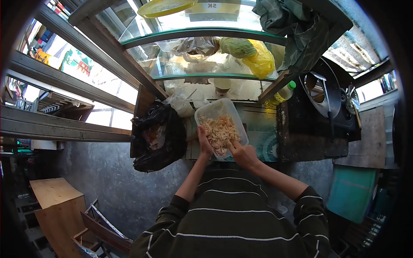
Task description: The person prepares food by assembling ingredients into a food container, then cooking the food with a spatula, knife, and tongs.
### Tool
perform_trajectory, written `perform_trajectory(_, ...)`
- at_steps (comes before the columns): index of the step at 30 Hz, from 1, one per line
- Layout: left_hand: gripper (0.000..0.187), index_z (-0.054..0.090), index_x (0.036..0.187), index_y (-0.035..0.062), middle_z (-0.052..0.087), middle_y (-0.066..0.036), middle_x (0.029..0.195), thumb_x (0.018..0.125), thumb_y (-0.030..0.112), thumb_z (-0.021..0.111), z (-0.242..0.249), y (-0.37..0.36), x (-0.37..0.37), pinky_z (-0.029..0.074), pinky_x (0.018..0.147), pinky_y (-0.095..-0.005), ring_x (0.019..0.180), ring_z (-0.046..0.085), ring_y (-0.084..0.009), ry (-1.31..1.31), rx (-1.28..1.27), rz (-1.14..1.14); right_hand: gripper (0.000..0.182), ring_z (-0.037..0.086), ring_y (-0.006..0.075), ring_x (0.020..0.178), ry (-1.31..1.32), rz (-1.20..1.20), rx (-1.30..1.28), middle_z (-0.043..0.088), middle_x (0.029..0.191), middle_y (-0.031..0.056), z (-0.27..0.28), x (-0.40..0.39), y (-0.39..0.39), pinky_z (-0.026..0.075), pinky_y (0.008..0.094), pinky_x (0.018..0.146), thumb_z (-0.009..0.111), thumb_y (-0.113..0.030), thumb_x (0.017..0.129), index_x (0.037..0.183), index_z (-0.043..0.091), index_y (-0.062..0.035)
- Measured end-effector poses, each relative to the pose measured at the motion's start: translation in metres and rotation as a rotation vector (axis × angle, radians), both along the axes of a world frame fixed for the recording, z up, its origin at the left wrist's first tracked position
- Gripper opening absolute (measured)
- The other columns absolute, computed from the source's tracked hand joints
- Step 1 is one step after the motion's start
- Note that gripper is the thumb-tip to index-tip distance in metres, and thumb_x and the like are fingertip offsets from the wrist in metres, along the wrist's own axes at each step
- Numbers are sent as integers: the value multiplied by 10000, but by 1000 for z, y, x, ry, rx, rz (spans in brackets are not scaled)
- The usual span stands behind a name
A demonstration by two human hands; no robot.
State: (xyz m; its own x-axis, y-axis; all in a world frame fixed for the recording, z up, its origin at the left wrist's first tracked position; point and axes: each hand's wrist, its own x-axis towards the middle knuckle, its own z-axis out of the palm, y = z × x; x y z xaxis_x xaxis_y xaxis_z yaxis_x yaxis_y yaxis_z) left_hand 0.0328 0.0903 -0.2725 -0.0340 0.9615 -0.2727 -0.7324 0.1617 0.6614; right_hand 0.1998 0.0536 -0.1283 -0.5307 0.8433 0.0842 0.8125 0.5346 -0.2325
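Note:
A clear plastic container [237, 112] sits tilted over the counter, with pale shredded food [218, 129] that looks like shredded chicken inside it. My left hand [204, 143] grips its left wall, thumb up along the side. Over the near right corner, my right hand [243, 155] has its fingers curled and dipping into the shreds. Whatever those fingertips pinch is hidden. Left of the container, a black plastic bag [174, 144] gapes around some waste, close to my left hand.
A glass case [202, 77] above holds a cabbage [237, 47] and a yellow bag [260, 60]. Behind the container stands a paper cup [222, 86]. To the right are a green-capped bottle [284, 92] and a dark wok [325, 99] with utensils. A wooden box [58, 193] stands lower left.

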Motion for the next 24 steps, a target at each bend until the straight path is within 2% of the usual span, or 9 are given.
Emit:
perform_trajectory(4,721,165,1387,45,277,-131,1351,893,535,350,22,-6,-8,279,990,-323,1185,360,-234,41,-22,10,346,552,254,472,-60,91,-59,530,699,87,20,31,14,440,366,403,508,-66,741,1082,557,-100)
perform_trajectory(7,726,148,1394,53,262,-132,1356,892,537,349,28,1,-2,258,1005,-332,1209,330,-235,211,55,67,338,545,255,460,-29,-45,62,516,668,86,18,41,25,446,353,408,497,-59,746,1076,562,-88)
perform_trajectory(9,726,137,1399,54,224,-137,1373,894,529,352,39,3,1,208,1027,-339,1243,272,-246,226,28,140,343,561,279,488,-137,-120,-25,532,650,97,0,41,15,462,378,437,507,-75,751,1089,558,-95)
perform_trajectory(13,719,125,1403,54,180,-143,1393,900,522,336,32,1,6,156,1041,-345,1270,212,-266,405,6,146,264,590,318,562,-87,-264,-233,579,649,140,-9,22,-7,470,402,505,523,-90,761,1010,603,-55)
perform_trajectory(15,713,126,1401,48,181,-159,1387,903,521,319,43,-3,13,131,1043,-341,1276,194,-282,770,-45,143,189,604,344,646,325,-366,-466,601,695,197,-14,16,-11,465,409,569,530,-102,772,903,627,-7)
perform_trajectory(16,713,126,1401,48,181,-159,1387,903,521,319,37,-4,13,131,1043,-341,1276,194,-282,771,-45,142,189,604,344,646,327,-367,-467,601,695,197,-13,16,-9,465,409,569,530,-102,772,903,627,-7)
perform_trajectory(18,711,120,1401,45,185,-170,1379,905,521,304,17,-5,11,139,1039,-337,1270,205,-282,347,-8,179,164,596,361,688,453,-369,-606,582,726,235,-8,16,2,457,392,594,522,-106,784,827,633,6)
perform_trajectory(21,716,116,1402,47,188,-177,1377,903,523,310,22,-6,9,137,1038,-338,1268,207,-273,504,39,142,160,598,355,682,411,-311,-412,587,714,217,23,24,23,456,407,584,523,-103,774,837,628,-1)
perform_trajectory(24,726,121,1403,54,222,-172,1358,897,540,304,61,-7,16,154,1028,-349,1239,243,-274,568,51,143,170,594,352,658,91,-246,-232,597,701,185,29,32,29,448,438,571,518,-109,762,860,610,-5)
